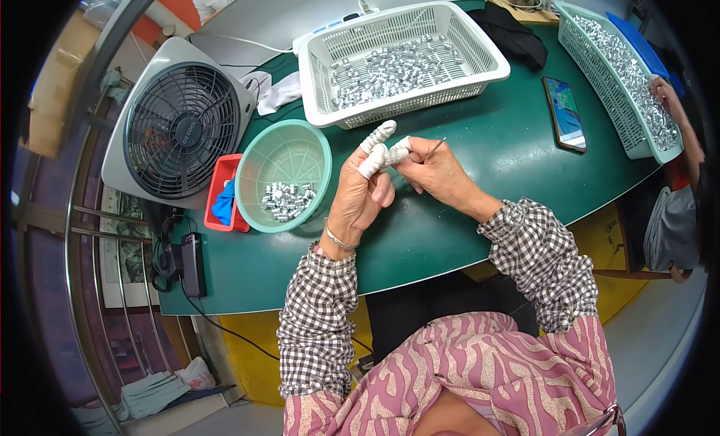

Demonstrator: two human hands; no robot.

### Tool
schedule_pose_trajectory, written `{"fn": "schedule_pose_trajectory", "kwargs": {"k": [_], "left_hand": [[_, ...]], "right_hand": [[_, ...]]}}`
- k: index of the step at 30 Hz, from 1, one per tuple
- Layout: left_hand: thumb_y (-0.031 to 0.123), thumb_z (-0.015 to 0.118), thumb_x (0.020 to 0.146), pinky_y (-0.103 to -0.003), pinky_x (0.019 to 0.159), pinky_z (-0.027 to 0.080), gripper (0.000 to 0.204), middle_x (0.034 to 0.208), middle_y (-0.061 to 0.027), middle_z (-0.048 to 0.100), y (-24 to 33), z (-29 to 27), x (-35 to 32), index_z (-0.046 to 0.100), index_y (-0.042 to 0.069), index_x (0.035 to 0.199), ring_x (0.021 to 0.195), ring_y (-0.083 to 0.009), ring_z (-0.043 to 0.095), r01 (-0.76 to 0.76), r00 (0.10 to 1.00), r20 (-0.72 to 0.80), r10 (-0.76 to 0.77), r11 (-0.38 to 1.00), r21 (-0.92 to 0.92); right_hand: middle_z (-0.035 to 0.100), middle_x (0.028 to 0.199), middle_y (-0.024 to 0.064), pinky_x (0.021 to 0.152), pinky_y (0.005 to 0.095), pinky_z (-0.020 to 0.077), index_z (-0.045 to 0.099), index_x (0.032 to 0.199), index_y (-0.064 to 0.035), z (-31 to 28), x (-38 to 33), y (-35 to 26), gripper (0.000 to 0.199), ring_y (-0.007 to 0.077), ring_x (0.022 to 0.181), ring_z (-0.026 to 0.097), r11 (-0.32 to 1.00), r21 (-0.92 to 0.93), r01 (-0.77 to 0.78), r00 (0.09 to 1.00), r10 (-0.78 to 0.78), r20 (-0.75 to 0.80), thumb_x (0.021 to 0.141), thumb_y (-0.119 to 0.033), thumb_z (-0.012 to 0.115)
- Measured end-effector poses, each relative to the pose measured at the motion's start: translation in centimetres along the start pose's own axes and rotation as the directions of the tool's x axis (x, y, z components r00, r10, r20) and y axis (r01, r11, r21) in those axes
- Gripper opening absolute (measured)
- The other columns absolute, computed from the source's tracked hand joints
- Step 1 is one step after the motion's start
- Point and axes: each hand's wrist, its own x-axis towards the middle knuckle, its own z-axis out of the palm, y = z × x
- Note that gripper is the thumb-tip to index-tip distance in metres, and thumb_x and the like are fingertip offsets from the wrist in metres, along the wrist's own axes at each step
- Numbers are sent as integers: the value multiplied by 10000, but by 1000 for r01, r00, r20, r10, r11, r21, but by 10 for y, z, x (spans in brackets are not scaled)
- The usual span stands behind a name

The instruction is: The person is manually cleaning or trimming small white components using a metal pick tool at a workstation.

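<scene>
My left hand (360, 185) is raised over the near middle of the green table. White cloth wraps cover its thumb and index finger, and the other fingers curl in. Whatever its fingertips pinch, if anything, is hidden. Touching it is my right hand (439, 172), with a white-wrapped fingertip, closed round a thin metal rod (436, 146) whose end sticks out above the knuckles. Left of my hands, a round light-green plastic basket (324, 166) holds a small heap of silvery metal parts (289, 201). Behind them, a white rectangular basket (409, 115) contains many more such parts.
A grey fan (184, 121) stands at the left beside a red bin (238, 224) with blue cloth in it. A phone (565, 115) lies to the right. Another person's hand (664, 95) reaches into a long basket (600, 87) of metal parts. Black cloth (510, 35) lies at the back.
</scene>
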Motion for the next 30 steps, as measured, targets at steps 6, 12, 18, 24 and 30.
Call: {"fn": "schedule_pose_trajectory", "kwargs": {"k": [6,12,18,24,30], "left_hand": [[192,427,936,-217,421,435,404,1081,-102,604,-6,-8,3,341,89,1318,481,-64,504,-129,989,-85,117,980,-152],[180,373,951,-230,460,473,423,1243,-128,493,-5,-2,1,273,97,1354,572,-114,567,-139,985,-117,125,982,-124],[179,347,957,-252,476,506,468,1330,-140,396,-10,6,0,181,116,1390,636,-169,616,-122,992,-21,121,988,-95],[261,313,964,-269,482,522,491,1381,-131,323,-11,8,1,132,134,1402,703,-199,626,-126,992,-20,124,987,-100],[411,231,959,-269,477,526,555,1407,-144,265,-10,5,2,63,140,1413,724,-232,627,-140,990,9,143,979,-151]], "right_hand": [[462,509,-67,381,176,311,608,920,-12,2,3,-1,131,0,445,387,999,35,-2,997,5,-80,849,-120,584],[462,508,-66,376,172,315,602,888,3,1,6,1,149,3,438,388,989,145,-16,994,31,-102,838,-137,612],[494,544,-41,373,194,329,579,807,-4,-1,8,6,144,25,447,426,976,213,-38,988,68,-136,833,-141,612],[482,526,-17,379,237,345,551,755,4,4,4,2,162,43,461,468,997,74,14,988,-2,-156,820,-130,616],[479,497,57,396,279,374,490,707,3,5,3,10,199,129,428,492,906,-384,177,944,-267,-195,805,-117,616]]}}
